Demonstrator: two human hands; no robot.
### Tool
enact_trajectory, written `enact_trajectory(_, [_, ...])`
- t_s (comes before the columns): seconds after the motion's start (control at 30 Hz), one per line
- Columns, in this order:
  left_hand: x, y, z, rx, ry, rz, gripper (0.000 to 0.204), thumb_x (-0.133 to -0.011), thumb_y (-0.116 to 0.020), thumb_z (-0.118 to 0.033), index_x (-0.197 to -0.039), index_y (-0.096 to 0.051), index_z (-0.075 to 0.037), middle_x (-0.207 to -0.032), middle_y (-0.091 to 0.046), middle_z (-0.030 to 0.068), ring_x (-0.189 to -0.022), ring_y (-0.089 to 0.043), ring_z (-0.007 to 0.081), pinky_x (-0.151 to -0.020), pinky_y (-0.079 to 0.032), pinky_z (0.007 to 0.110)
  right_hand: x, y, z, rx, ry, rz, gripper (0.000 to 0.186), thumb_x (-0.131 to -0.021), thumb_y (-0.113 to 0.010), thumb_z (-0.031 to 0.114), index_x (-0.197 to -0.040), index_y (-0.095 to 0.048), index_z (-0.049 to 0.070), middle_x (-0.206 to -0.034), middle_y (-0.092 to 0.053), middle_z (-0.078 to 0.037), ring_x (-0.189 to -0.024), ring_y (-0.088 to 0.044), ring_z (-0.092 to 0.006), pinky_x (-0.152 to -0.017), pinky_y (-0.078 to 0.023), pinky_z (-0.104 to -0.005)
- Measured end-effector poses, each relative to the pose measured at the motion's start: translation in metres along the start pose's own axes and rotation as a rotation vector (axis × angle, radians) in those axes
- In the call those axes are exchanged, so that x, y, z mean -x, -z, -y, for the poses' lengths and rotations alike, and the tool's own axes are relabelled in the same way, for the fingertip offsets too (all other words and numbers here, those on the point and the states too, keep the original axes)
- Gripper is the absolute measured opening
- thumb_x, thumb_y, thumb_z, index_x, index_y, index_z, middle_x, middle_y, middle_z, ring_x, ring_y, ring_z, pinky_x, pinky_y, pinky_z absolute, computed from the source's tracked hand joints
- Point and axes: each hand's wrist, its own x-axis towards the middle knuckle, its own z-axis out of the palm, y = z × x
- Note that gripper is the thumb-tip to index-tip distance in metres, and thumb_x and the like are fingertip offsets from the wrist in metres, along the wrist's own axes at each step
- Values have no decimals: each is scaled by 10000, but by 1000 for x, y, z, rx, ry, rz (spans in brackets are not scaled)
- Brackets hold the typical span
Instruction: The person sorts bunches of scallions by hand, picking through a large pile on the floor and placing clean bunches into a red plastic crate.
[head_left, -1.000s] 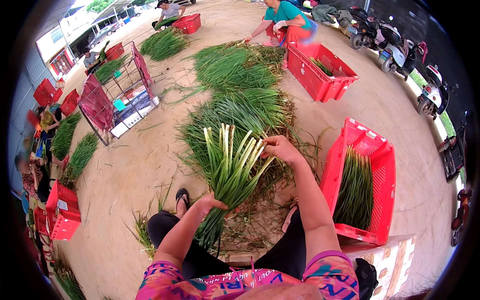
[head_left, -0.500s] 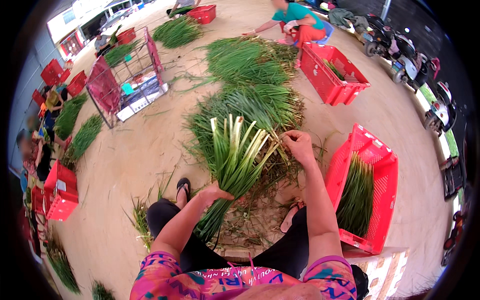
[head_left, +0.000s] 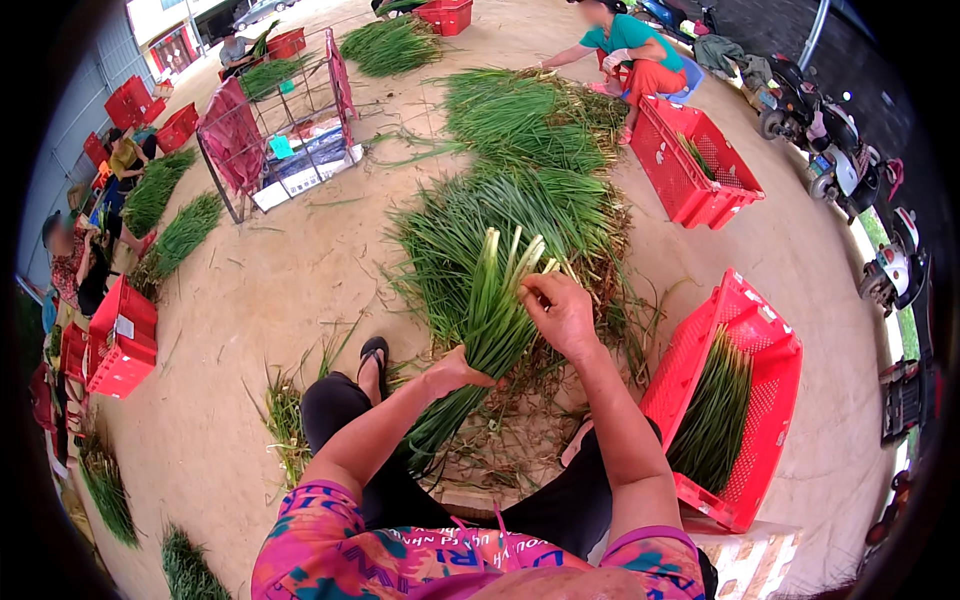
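Observation:
In my left hand (head_left: 457, 370), low in the middle of the view, is a bunch of long green stalks (head_left: 495, 305) with pale white ends pointing away from me and dark leaves hanging toward my lap. My right hand (head_left: 555, 305) pinches at the white ends on the bunch's right side; what exactly lies between those fingertips is too small to name. Beneath and beyond both hands spreads a large heap of similar stalks (head_left: 560, 190), with dry brown litter along its right edge and around my feet.
A red crate (head_left: 764, 400) of stalks stands at my right, another (head_left: 700, 200) farther off beside a crouching co-worker (head_left: 635, 50). A wire cart (head_left: 235, 140), left-side crates (head_left: 125, 330), stalk piles (head_left: 170, 240) and other workers (head_left: 68, 260) occupy the left. Scooters (head_left: 890, 260) line the far right.
My right hand has come leftward onto the bunch, and the pale ends now sit closer together. My left hand keeps its hold. The surroundings shift slightly in view.

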Motion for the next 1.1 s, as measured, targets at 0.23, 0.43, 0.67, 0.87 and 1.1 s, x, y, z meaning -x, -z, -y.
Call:
enact_trajectory(0.23, [-2, 3, 8, -48, -34, 11, 439, -604, -704, -10, -1008, -533, -6, -893, -589, 43, -821, -548, 114, -752, -428, 270, 4, 4, 0, 281, 254, 161, 169, -658, -610, 87, -821, -568, 76, -841, -514, -83, -782, -535, -251, -623, -455, -340])
enact_trajectory(0.43, [-2, 5, 13, -96, 1, -49, 481, -576, -742, -52, -1009, -538, -4, -912, -586, 41, -815, -531, 115, -752, -414, 257, 9, 11, -5, 293, 219, 145, 132, -678, -585, 58, -798, -530, 68, -819, -520, -94, -754, -532, -266, -625, -446, -344])
enact_trajectory(0.67, [-3, 7, 18, -100, 41, -51, 505, -564, -753, -70, -1014, -538, 11, -916, -586, 46, -808, -528, 116, -746, -410, 252, 4, 13, -9, 120, -73, -23, 61, -755, -518, 30, -812, -498, 22, -708, -546, -111, -606, -544, -235, -553, -441, -325])
enact_trajectory(0.87, [-1, 11, 23, -60, 20, -23, 484, -583, -739, -58, -1013, -533, 19, -906, -594, 57, -781, -545, 123, -713, -426, 258, -7, 66, -31, -967, -494, -355, 103, -835, -443, 66, -800, -531, 26, -674, -578, -55, -551, -548, -103, -504, -465, -201])
enact_trajectory(1.1, [4, 28, 15, 243, 44, -10, 383, -689, -631, -51, -1038, -489, 16, -853, -614, 134, -678, -581, 157, -590, -466, 265, 19, 113, -101, -1382, -513, -632, 125, -805, -461, 112, -715, -519, 49, -602, -546, -74, -536, -510, -131, -476, -407, -194])
